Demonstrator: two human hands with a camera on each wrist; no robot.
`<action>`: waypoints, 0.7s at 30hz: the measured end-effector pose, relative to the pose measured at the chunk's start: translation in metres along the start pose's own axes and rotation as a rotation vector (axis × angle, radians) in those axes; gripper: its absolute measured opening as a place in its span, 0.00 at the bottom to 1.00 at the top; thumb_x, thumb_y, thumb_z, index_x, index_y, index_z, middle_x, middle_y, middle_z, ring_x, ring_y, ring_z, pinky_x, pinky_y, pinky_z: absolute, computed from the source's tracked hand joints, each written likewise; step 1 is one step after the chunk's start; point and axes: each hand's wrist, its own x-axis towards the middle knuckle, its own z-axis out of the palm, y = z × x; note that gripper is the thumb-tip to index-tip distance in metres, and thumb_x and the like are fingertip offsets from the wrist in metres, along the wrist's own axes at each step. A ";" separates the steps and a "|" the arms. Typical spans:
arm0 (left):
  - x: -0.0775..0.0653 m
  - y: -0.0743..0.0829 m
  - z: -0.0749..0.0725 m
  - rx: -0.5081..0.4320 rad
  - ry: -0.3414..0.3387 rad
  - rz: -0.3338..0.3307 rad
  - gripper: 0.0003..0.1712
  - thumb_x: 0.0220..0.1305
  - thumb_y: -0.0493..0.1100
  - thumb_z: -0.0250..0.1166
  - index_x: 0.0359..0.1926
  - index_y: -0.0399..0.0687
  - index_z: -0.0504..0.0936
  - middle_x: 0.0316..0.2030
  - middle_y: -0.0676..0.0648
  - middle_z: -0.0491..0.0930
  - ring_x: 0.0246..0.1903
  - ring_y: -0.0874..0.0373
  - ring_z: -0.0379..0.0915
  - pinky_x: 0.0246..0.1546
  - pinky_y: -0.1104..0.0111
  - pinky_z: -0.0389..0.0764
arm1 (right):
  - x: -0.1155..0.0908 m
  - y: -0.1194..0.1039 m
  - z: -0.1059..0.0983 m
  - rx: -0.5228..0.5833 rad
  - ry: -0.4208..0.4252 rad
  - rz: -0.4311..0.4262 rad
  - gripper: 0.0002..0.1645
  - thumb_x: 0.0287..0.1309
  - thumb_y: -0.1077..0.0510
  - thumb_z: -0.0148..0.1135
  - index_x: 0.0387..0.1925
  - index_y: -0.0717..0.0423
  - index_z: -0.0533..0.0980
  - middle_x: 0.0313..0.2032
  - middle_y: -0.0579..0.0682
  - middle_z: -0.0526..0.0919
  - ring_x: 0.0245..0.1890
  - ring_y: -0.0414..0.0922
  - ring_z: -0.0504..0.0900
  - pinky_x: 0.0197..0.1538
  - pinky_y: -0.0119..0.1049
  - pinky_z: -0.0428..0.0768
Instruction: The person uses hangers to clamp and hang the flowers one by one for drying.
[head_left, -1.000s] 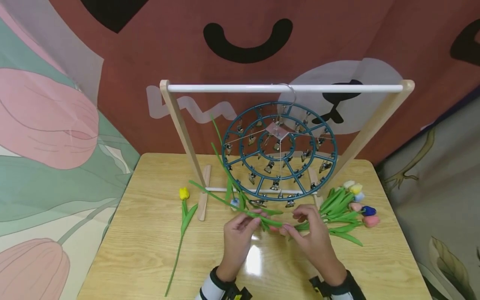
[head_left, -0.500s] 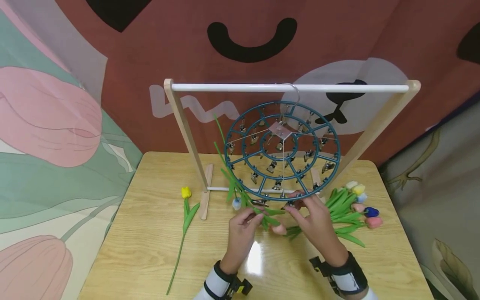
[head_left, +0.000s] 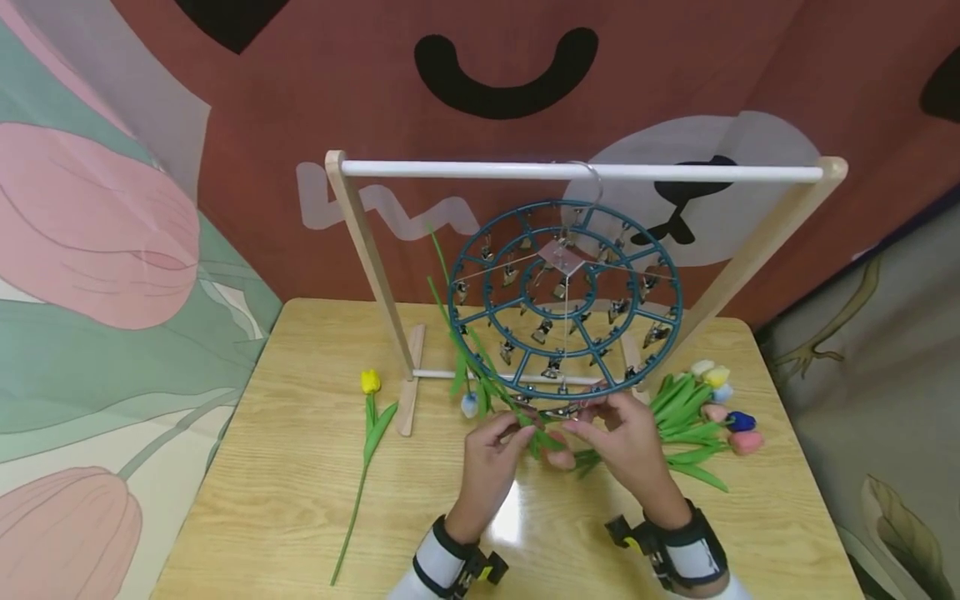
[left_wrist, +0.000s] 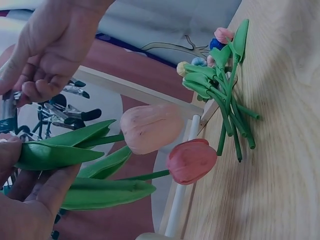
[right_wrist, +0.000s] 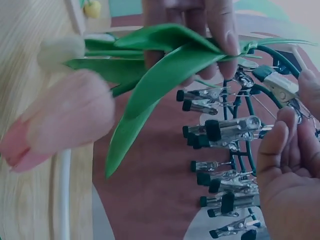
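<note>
My left hand pinches a pale pink tulip by its stem and green leaves, just below the front rim of a round blue clip hanger. The bloom points right. My right hand pinches a metal clip at that rim between thumb and fingers, close to the tulip's stem. A deeper pink tulip hangs behind the held one in the left wrist view. At the hanger's left a pale blue tulip hangs bloom down, with stems rising past the rim.
A wooden stand with a white bar carries the hanger, which has several more metal clips. One yellow tulip lies on the table at left. A bunch of tulips lies at right.
My right hand has left the tulip and moved up to the clip at the hanger's front rim. The stem that stuck out leftward has swung toward the hanger in my left hand.
</note>
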 end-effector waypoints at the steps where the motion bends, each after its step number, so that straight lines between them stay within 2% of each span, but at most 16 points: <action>1: 0.000 0.000 0.001 0.007 -0.002 0.006 0.06 0.69 0.36 0.67 0.44 0.38 0.88 0.42 0.40 0.88 0.45 0.50 0.86 0.48 0.63 0.90 | 0.000 0.000 0.001 0.018 0.002 -0.006 0.20 0.43 0.84 0.71 0.39 0.72 0.79 0.39 0.42 0.84 0.34 0.35 0.80 0.39 0.25 0.85; 6: -0.001 -0.002 0.004 0.054 -0.016 0.014 0.05 0.67 0.36 0.69 0.42 0.40 0.88 0.41 0.41 0.89 0.43 0.51 0.86 0.47 0.64 0.91 | 0.003 0.001 0.002 0.135 0.010 -0.038 0.16 0.43 0.84 0.71 0.37 0.74 0.79 0.37 0.43 0.84 0.34 0.35 0.81 0.38 0.24 0.85; 10: -0.003 -0.004 0.006 0.117 -0.024 0.037 0.05 0.66 0.35 0.70 0.41 0.40 0.89 0.39 0.43 0.89 0.40 0.51 0.86 0.43 0.66 0.91 | 0.004 0.001 0.004 0.204 0.019 -0.056 0.15 0.45 0.81 0.73 0.35 0.69 0.81 0.35 0.50 0.85 0.34 0.35 0.83 0.37 0.24 0.86; 12: -0.004 -0.005 0.006 0.122 -0.035 0.049 0.04 0.66 0.35 0.69 0.40 0.39 0.89 0.39 0.43 0.89 0.40 0.52 0.85 0.41 0.67 0.91 | 0.005 0.002 0.006 0.232 0.021 -0.076 0.14 0.45 0.81 0.73 0.35 0.70 0.81 0.35 0.51 0.85 0.34 0.36 0.84 0.37 0.25 0.86; 17: -0.004 -0.005 0.005 0.144 -0.063 0.075 0.05 0.68 0.36 0.69 0.39 0.39 0.88 0.39 0.42 0.89 0.40 0.59 0.84 0.39 0.68 0.91 | 0.006 0.004 0.010 0.231 0.018 -0.112 0.12 0.46 0.80 0.73 0.33 0.77 0.79 0.36 0.45 0.86 0.35 0.36 0.86 0.37 0.25 0.87; 21: -0.004 -0.004 0.004 0.175 -0.059 0.085 0.05 0.67 0.37 0.69 0.40 0.39 0.89 0.39 0.43 0.89 0.40 0.58 0.84 0.38 0.69 0.90 | 0.006 0.004 0.012 0.229 0.018 -0.112 0.12 0.46 0.80 0.74 0.33 0.79 0.78 0.37 0.43 0.86 0.35 0.36 0.85 0.37 0.24 0.86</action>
